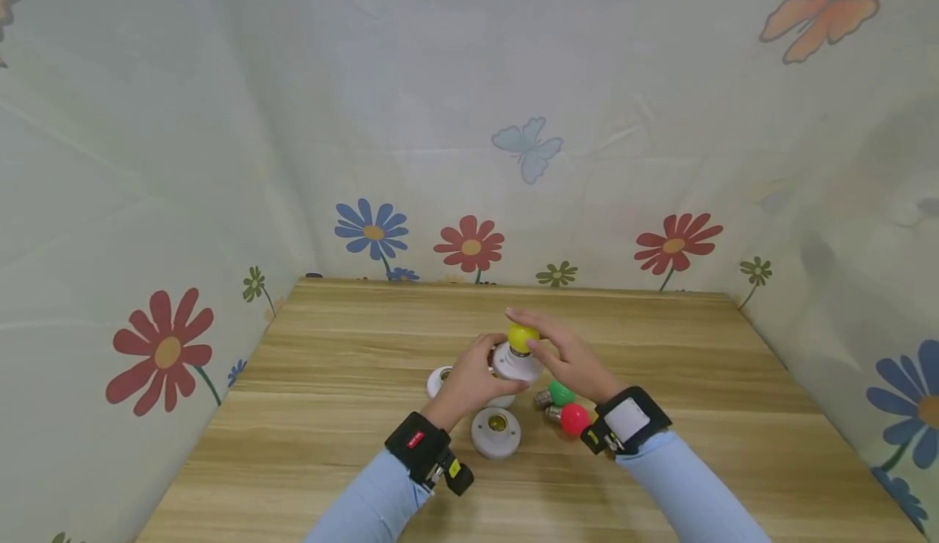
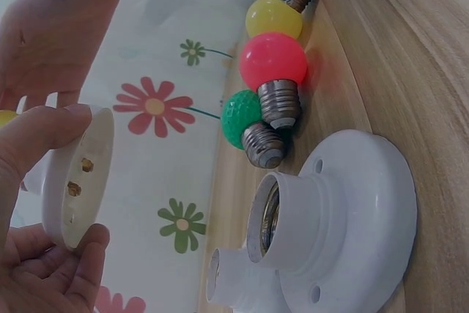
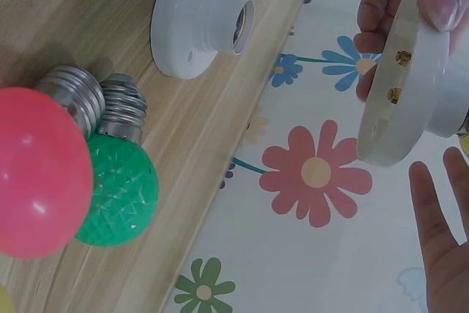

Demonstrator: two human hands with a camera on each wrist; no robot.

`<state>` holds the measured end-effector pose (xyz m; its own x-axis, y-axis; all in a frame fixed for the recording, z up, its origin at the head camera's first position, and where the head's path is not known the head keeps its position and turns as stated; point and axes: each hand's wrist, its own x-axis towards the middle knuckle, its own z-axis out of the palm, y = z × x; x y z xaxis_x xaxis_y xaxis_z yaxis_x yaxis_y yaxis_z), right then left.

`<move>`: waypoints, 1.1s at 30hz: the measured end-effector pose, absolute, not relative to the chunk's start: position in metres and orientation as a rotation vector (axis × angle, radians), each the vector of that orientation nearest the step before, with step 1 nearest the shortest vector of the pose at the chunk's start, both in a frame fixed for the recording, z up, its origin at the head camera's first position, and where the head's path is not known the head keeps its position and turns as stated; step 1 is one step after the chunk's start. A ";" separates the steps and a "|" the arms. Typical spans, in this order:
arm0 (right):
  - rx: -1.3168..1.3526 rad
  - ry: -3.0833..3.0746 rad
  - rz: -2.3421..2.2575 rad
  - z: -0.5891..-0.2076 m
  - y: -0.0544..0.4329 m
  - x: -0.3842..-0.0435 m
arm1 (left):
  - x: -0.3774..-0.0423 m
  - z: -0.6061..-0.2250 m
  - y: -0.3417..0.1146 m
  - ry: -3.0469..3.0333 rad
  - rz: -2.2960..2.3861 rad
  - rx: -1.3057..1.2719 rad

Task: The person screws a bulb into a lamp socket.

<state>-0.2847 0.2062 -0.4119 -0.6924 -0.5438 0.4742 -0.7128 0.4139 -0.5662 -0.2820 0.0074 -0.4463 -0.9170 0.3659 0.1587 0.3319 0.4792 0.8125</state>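
Note:
My left hand (image 1: 467,378) grips a white lamp holder (image 1: 516,365) by its round base, raised above the table. A yellow bulb (image 1: 522,337) stands upright in the holder's socket, its metal cap mostly hidden inside. Around that bulb, my right hand (image 1: 581,366) pinches with thumb and forefinger. In the right wrist view its other fingers (image 3: 432,214) are spread, and the holder's hollow underside shows brass contacts. On the table below lie a green bulb (image 1: 562,394), a red bulb (image 1: 575,420) and another yellow bulb (image 2: 273,21).
An upright lamp holder (image 1: 495,434) stands on the wooden table (image 1: 352,445) near my left wrist. Further white holders, one a lamp holder (image 1: 438,381) at the left, are partly hidden behind my left hand. A flower-printed cloth (image 1: 411,160) surrounds the table's back and sides.

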 end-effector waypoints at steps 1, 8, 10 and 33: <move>1.110 -2.456 1.139 -0.412 0.206 -0.284 | -0.282 -0.446 0.008 2.673 1.449 0.630; 1.060 -2.472 1.117 -0.409 0.204 -0.283 | -0.283 -0.447 0.007 2.680 1.443 0.617; 1.014 -2.471 1.094 -0.409 0.203 -0.284 | -0.283 -0.446 0.007 2.686 1.441 0.615; 1.059 -2.467 1.145 -0.408 0.209 -0.282 | -0.283 -0.448 0.009 2.687 1.458 0.625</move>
